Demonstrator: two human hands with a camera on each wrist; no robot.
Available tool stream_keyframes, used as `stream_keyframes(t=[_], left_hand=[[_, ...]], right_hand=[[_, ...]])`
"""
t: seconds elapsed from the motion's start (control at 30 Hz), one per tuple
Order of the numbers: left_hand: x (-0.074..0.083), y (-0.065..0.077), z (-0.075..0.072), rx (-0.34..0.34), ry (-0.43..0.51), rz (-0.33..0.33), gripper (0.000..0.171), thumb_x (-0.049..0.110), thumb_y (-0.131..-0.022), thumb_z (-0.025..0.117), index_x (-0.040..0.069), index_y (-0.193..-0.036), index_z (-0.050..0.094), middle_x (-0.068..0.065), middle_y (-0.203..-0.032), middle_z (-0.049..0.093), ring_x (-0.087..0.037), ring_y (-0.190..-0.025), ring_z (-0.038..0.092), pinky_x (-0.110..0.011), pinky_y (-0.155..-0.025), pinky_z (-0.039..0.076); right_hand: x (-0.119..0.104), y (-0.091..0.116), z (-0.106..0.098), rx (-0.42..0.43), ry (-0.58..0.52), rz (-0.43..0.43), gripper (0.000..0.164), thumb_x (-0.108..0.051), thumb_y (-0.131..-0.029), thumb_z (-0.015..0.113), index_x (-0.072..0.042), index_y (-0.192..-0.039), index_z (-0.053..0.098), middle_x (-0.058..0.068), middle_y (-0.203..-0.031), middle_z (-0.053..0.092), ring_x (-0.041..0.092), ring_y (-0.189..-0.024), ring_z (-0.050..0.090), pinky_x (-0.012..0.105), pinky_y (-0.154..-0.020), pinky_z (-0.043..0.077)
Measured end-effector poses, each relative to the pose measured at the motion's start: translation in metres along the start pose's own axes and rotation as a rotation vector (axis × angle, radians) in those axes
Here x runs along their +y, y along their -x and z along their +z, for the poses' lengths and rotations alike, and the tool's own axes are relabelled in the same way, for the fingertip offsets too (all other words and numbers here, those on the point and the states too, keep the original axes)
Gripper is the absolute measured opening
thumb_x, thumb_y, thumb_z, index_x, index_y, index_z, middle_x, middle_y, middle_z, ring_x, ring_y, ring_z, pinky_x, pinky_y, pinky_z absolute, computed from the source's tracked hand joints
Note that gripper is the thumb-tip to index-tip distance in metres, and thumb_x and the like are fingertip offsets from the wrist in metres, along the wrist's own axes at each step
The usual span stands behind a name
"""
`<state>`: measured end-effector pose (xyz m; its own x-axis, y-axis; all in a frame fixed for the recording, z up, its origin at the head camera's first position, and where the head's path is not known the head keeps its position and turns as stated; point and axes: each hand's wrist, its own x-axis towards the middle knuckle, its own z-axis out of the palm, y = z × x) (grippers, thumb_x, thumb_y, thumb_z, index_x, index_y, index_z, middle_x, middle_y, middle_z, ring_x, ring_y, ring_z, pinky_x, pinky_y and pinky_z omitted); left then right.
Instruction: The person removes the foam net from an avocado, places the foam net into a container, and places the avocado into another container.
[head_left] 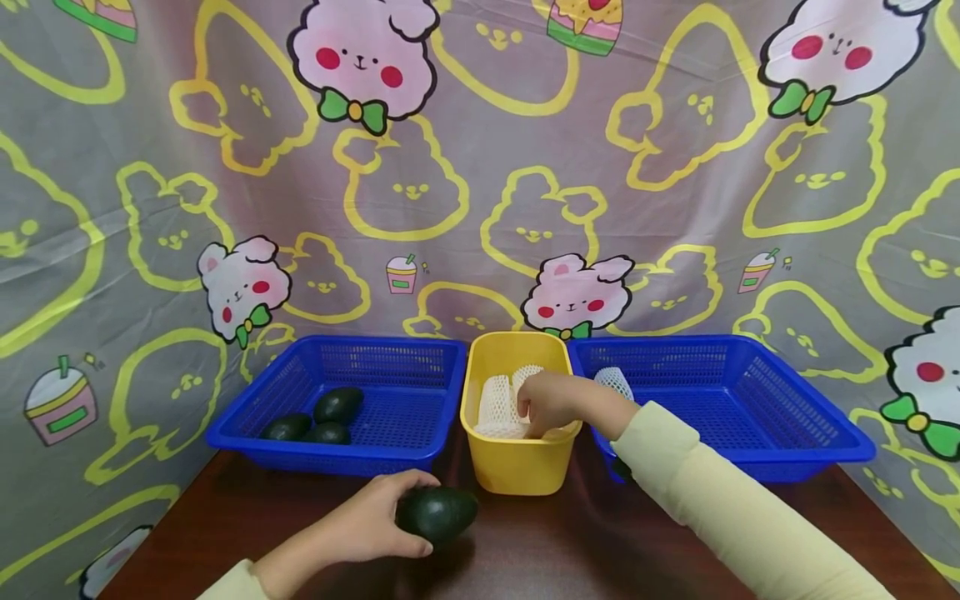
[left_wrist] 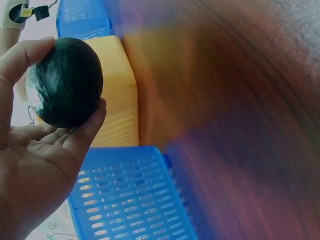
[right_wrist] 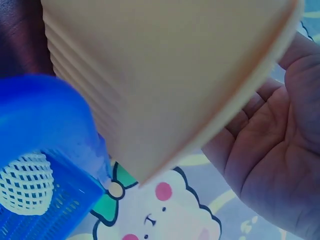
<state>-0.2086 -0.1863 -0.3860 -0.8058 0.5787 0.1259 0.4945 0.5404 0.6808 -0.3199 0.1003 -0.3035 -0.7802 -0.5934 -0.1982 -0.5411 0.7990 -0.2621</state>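
My left hand [head_left: 375, 518] grips a dark green avocado [head_left: 437, 515] above the table in front of the baskets; the left wrist view shows the avocado [left_wrist: 67, 82] between thumb and fingers. My right hand [head_left: 551, 402] reaches down into the yellow bin [head_left: 522, 467], beside white foam net sleeves [head_left: 495, 402]. In the right wrist view the bin's wall [right_wrist: 165, 75] hides the fingertips of my right hand [right_wrist: 272, 145], so whether they pinch a sleeve does not show. Several avocados [head_left: 337, 406] lie in the left blue basket [head_left: 322, 457].
A second blue basket [head_left: 750, 454] stands right of the bin, with a white foam net sleeve [head_left: 615, 382] at its left end; in the right wrist view this netting [right_wrist: 27, 185] looks rounded. Behind hangs a patterned cloth [head_left: 480, 208]. All containers stand on a dark brown table [head_left: 540, 550].
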Motion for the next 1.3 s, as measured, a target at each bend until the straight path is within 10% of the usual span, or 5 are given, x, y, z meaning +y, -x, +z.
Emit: stream_keyframes(t=[0.67,1.3], left_hand=[[0.014,0.008,-0.055,0.073,-0.006,-0.052,0.063,0.028,-0.075,0.083,0.004,-0.126,0.055,-0.003,-0.108,0.065,-0.015,-0.091,0.063,-0.029,-0.073,0.052],[-0.009,-0.006,-0.093,0.341,-0.13,-0.149,0.069,0.03,-0.074,0.085,0.002,-0.127,0.053,-0.015,-0.118,0.061,-0.025,-0.097,0.062,-0.036,-0.073,0.052]], right_hand=[[-0.024,0.034,0.009,0.422,-0.359,-0.202,0.024,-0.02,-0.084,0.077,-0.001,-0.097,0.07,-0.001,-0.083,0.07,0.012,-0.078,0.066,0.028,-0.072,0.054],[-0.087,0.028,0.058,0.492,-0.771,-0.214,0.02,-0.018,-0.087,0.075,-0.006,-0.103,0.072,-0.002,-0.091,0.071,0.011,-0.085,0.066,0.026,-0.078,0.053]])
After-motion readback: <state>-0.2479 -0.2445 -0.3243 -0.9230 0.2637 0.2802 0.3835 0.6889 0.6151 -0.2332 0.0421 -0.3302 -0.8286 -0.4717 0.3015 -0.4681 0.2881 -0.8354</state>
